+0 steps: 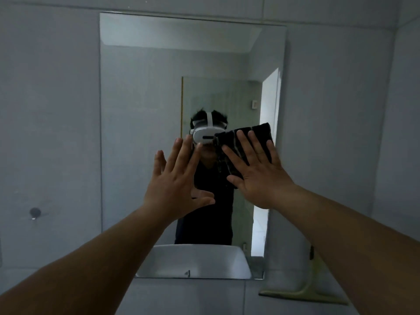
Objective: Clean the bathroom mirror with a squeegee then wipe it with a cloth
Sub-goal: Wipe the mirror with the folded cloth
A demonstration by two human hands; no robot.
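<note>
Right hand (256, 176), fingers spread, presses a dark cloth (245, 142) flat on the mirror (141, 87); left hand (175, 178), also spread, seems to touch the glass beside it.

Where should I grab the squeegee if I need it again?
By the handle, I'd judge. The squeegee seems to hang on the wall below the mirror, blade across the bottom, handle rising behind the right forearm. Come from the front, below that arm, and close around the handle just above the blade.

Both arms outstretched, left hand (179, 180) flat, fingers spread, right hand (256, 176) flat, fingers splayed
</note>
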